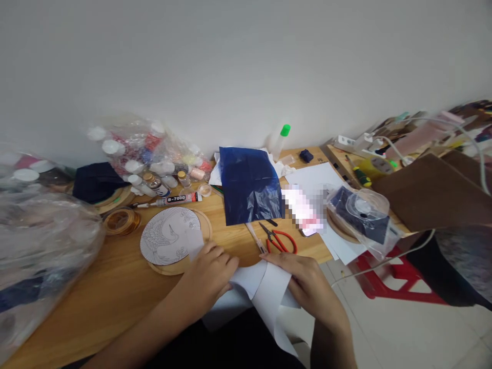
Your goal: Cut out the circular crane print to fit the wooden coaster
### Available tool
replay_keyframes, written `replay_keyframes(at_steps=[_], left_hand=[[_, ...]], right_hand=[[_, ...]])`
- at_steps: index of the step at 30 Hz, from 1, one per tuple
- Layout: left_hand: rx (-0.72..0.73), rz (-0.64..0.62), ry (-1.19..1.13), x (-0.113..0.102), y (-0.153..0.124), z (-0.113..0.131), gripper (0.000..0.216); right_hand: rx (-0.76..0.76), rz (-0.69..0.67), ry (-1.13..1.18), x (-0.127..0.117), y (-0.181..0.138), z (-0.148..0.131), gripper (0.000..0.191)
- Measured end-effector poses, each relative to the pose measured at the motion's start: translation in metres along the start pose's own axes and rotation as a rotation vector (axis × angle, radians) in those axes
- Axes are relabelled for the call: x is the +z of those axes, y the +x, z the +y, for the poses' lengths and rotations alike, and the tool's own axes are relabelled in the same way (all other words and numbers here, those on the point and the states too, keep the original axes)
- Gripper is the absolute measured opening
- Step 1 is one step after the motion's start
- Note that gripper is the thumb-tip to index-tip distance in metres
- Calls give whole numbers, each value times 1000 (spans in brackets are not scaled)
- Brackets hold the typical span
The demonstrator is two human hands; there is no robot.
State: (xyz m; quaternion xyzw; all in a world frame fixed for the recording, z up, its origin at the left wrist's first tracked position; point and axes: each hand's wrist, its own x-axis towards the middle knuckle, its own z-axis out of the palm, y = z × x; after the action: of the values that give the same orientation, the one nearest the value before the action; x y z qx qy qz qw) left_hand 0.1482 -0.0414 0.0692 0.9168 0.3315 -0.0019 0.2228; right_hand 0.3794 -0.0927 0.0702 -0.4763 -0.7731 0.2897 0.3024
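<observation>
At the table's front edge I hold a curled sheet of white paper (269,289). My left hand (215,269) has its fingers closed on the paper's left side. My right hand (309,282) pinches the right side between thumb and fingers, and the sheet bends down towards my lap. Just left of my left hand, a round paper with a line drawing of a bird (169,236) lies on a round wooden hoop (207,233). Red-handled pliers (282,241) and a pen (257,238) lie beyond my hands.
A dark blue sheet (249,189) lies mid-table, with a green-capped bottle (282,138) behind. Right of it are a lit phone (305,210) and a bagged hoop kit (359,215). Leftward are a glue tube (172,200), small bottles (156,183) and plastic bags (42,241). A red stool (400,279) stands lower right.
</observation>
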Motion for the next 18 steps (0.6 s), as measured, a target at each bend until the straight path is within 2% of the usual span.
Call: replay_keyframes(at_steps=[2, 4, 7, 10, 12, 14, 16, 18], left_hand=[[-50, -96, 96, -5, -3, -2, 7], [-68, -146, 56, -9, -8, -6, 6], [-102, -148, -174, -15, -16, -19, 6], [-143, -98, -465, -24, -21, -32, 12], [-180, -40, -657, -29, -23, -38, 14], [-237, -10, -821, -31, -23, -40, 19], [-276, -10, -953, -30, -23, -40, 29], [-291, -2, -1034, -26, -22, -40, 38]], right_hand=[[12, 2, 66, 2, 2, 0, 43], [112, 54, 188, 5, 5, 3, 39], [393, 270, 475, 12, 12, 13, 37], [555, 453, 786, 20, 22, 24, 54], [580, 440, 926, 25, 26, 28, 70], [581, 354, 985, 30, 29, 27, 77], [576, 254, 978, 34, 30, 23, 73], [560, 174, 932, 37, 33, 16, 60]])
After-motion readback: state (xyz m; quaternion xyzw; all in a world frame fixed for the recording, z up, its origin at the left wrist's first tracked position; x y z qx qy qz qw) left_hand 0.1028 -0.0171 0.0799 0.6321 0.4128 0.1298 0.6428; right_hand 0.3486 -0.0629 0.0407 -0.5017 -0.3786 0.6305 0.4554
